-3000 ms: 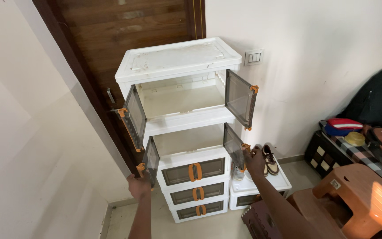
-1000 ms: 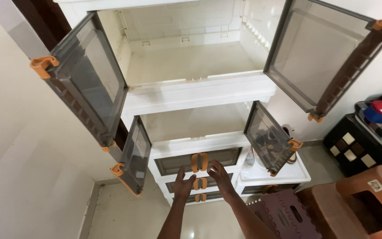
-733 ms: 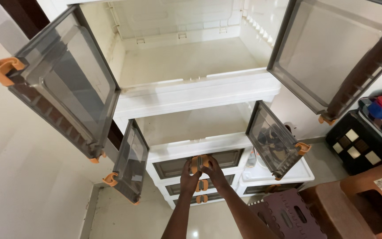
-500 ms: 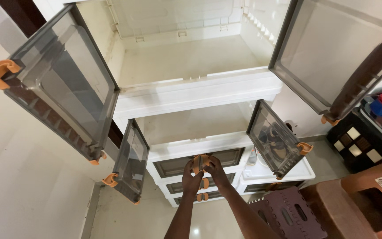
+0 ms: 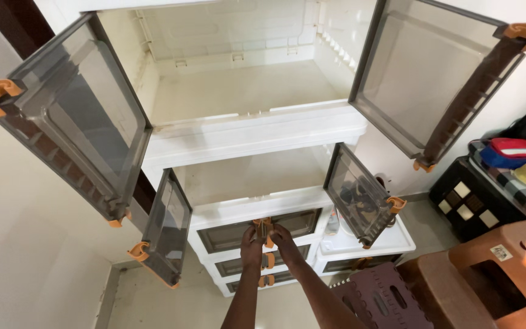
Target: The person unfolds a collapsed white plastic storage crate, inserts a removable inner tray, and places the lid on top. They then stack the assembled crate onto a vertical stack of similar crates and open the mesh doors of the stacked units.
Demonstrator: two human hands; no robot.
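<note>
Down at six o'clock both arms reach forward, and the left hand and right hand meet at the middle of the cabinet, side by side and touching. The fingers of both are pinched shut on the paired orange handles of the third drawer, left hand on the left one, right hand on the right; each handle stands upright, long axis vertical. Neither hand is nearer. At four o'clock, a purple stool and a brown stool crowd the floor. Just above the hands, two small doors swing out at either side, leaving open room between. Farther up, at twelve o'clock, the top shelf gapes between wide doors.
</note>
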